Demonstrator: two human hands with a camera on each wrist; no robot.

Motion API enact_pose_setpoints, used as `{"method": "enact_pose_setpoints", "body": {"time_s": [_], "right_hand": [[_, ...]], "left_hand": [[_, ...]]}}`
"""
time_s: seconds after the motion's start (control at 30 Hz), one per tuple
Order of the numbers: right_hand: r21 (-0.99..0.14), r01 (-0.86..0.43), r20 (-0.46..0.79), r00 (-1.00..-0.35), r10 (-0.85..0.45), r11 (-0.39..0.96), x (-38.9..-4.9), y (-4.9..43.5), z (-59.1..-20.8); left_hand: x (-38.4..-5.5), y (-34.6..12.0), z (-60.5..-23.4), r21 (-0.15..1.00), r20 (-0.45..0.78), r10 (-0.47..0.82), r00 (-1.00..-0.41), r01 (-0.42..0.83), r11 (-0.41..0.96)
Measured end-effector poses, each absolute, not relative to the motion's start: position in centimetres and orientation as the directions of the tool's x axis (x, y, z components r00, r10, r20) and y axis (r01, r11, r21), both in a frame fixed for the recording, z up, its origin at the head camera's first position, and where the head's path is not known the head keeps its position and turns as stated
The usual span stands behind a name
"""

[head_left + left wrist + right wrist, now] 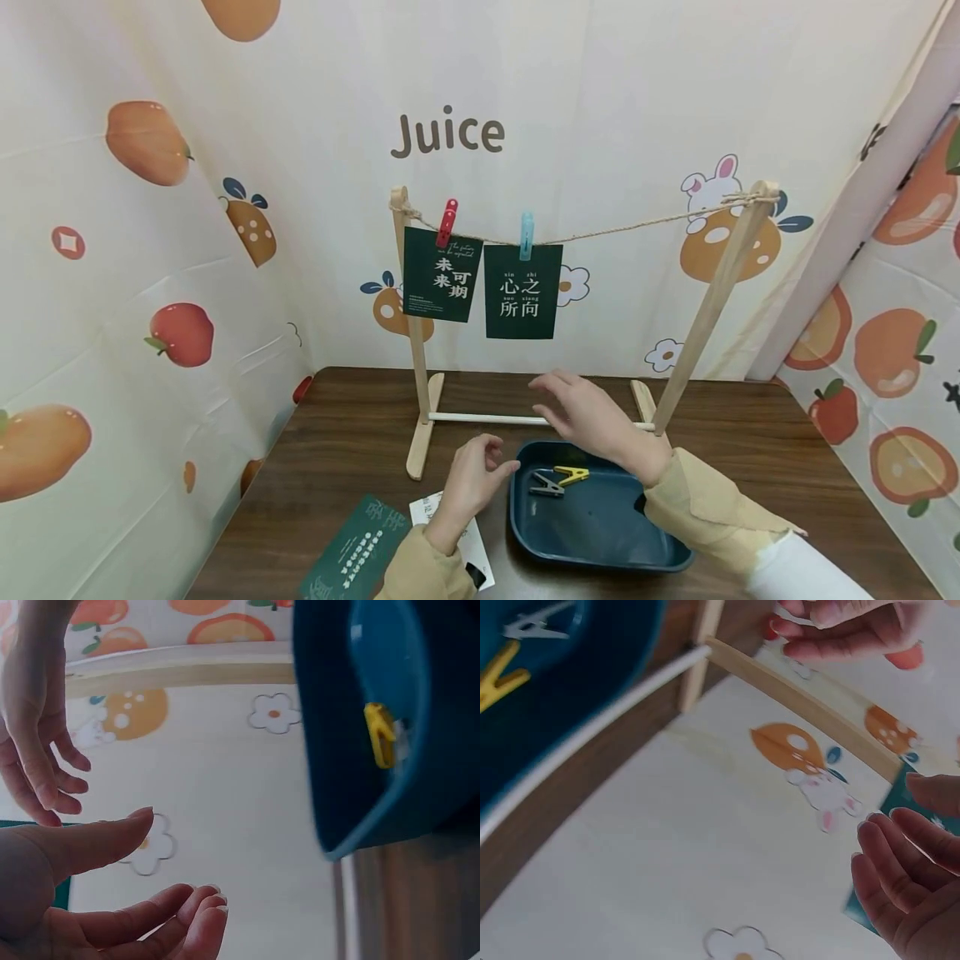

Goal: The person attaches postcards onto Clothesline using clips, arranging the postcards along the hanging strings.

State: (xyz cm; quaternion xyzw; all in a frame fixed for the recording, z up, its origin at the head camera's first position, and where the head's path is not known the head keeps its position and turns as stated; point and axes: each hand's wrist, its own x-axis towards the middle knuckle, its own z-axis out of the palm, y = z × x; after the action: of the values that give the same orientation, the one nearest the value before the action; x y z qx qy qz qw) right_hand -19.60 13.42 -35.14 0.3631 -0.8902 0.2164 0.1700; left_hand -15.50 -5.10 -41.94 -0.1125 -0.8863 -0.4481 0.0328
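Note:
Two dark green cards hang from a string point(622, 227) on a wooden stand. A red clothespin point(447, 222) clips the left card point(431, 283), and a light blue clothespin point(527, 236) clips the right card point(522, 315). My right hand point(588, 414), empty with loosely bent fingers, is above the far part of a dark blue tray point(600, 554), below the right card. My left hand point(472, 479), also empty, hovers left of the tray, thumb and fingers apart. Inside the tray lie a yellow clothespin point(572, 475) and a grey clothespin point(547, 485).
Left of the tray, a green card point(360, 546) and a white card point(474, 550) lie on the brown table point(750, 467), the white one partly hidden by my left arm. The stand's slanted right post point(716, 304) and low white crossbar point(487, 419) rise behind the tray.

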Motion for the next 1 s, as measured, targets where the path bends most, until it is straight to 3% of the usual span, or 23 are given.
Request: {"method": "enact_pose_setpoints", "body": {"time_s": [0.23,0.6,1.0], "right_hand": [[-0.274,-0.699,0.338,-0.713,-0.614,0.661,-19.5,13.6,-37.9],[-0.342,-0.669,0.167,-0.734,-0.658,0.66,-20.2,13.8,-41.2],[-0.377,-0.646,0.084,-0.737,-0.67,0.663,-21.4,13.8,-44.5]], "left_hand": [[-15.3,-4.7,-44.1,0.804,0.057,0.166,-0.984,0.144,0.576],[-15.2,-4.5,-46.7,0.786,0.014,0.153,-0.988,0.105,0.609],[-14.8,-4.1,-48.2,0.81,-0.012,0.148,-0.989,0.077,0.581]]}}
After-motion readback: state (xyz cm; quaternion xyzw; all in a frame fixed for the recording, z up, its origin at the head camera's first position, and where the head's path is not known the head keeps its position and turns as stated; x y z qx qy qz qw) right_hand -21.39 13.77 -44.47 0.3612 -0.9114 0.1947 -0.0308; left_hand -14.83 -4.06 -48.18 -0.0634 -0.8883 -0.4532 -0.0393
